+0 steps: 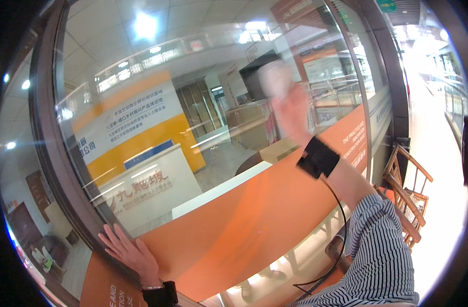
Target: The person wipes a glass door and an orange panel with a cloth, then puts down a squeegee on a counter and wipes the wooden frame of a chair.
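A large glass pane (pixel 218 115) in a dark frame stands before me, with a broad orange film band (pixel 234 230) across its lower part. High on the pane, my right hand (pixel 293 109) holds a white cloth (pixel 275 78); both are blurred. Whether the cloth presses on the glass is hard to tell. A black band (pixel 318 157) with a cable is around that wrist. At lower left, my left hand (pixel 130 255) rests with fingers spread by the dark upright frame (pixel 71 169) and the orange film's edge, with nothing in it.
A bamboo chair (pixel 406 195) stands close to my right arm, beside a bright walkway (pixel 429 126). A black cable (pixel 343 215) hangs from the right wristband. Behind the glass are a pale reception counter (pixel 153 192) and a dark screen (pixel 257 75). The glass carries reflections.
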